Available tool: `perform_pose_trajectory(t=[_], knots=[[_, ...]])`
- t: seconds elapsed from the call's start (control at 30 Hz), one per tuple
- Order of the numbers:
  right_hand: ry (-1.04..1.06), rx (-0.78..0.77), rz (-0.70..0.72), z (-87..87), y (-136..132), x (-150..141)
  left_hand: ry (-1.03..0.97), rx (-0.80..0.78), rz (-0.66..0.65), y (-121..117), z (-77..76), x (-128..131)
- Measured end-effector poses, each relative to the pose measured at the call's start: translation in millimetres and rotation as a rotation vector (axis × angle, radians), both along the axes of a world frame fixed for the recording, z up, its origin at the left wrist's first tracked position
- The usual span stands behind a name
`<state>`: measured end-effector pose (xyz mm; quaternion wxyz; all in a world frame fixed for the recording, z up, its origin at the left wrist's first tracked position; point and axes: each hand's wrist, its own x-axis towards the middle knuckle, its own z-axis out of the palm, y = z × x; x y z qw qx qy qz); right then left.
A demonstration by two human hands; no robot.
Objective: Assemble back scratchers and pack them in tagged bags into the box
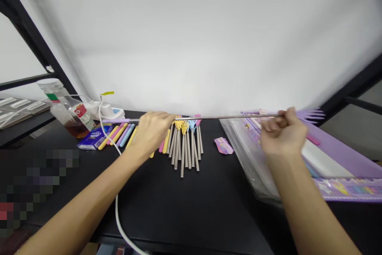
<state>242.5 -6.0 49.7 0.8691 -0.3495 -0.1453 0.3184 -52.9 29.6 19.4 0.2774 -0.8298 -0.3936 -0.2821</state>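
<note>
Stretched level across the view is a telescopic back scratcher (227, 117), its thin metal rod drawn out long. My left hand (153, 131) is closed round the rod near the lilac handle at the left. At the other end, my right hand (283, 129) pinches the rod just below the lilac claw head. Behind and below the rod lie several metal back scratcher rods (186, 147) with yellow, blue and pink claw heads, fanned on the black table (191, 211). Several coloured handles (127, 135) in yellow, pink, purple and blue lie to the left, partly hidden by my left hand.
Clear plastic packaging with purple printed card (346, 189) covers the right side. A small pink label (223, 146) lies beside it. On the left stand a bottle of dark liquid (73, 113), a blue packet (94, 137) and white plugs; a white cable (117, 207) runs under my left arm.
</note>
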Motion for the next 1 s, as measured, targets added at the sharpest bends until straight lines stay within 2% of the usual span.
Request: perform_pose_trajectory(t=[0.1, 0.2, 0.33, 0.43, 0.47, 0.57, 0.63, 0.7, 0.87, 0.93, 1.0], knots=[[0.045, -0.019, -0.077, 5.3, -3, 16, -0.016, -0.03, 0.133, 7, 3.2, -15], [0.057, -0.046, -0.061, 5.0, -3, 17, -0.013, -0.024, 0.171, 9, 4.6, -19], [0.1, -0.043, -0.06, 3.7, -2, 16, -0.064, 0.055, 0.099, 7, 3.5, -12], [0.091, -0.012, -0.025, -2.2, -1, -3, -0.075, 0.12, -0.012, 2, 1.5, 4], [0.073, -0.004, 0.031, -6.1, -1, -15, -0.06, 0.135, -0.067, -1, 0.8, 11], [-0.016, -0.043, 0.321, -19.9, -1, -54, -0.045, 0.19, -0.174, -10, -0.4, 27], [-0.063, -0.059, 0.393, -25.8, -1, -67, -0.061, 0.193, -0.21, -13, 0.4, 28], [-0.052, -0.052, 0.364, -25.7, 0, -64, -0.058, 0.175, -0.215, -12, 2.3, 21], [0.036, -0.018, 0.181, -16.5, 4, -29, 0.007, 0.198, -0.151, 3, 7.0, -5], [0.011, -0.009, 0.188, -19.7, 5, -32, 0.015, 0.214, -0.166, 6, 7.0, -7], [-0.028, -0.007, 0.264, -27.2, 4, -47, 0.013, 0.219, -0.211, 4, 5.7, -2]])
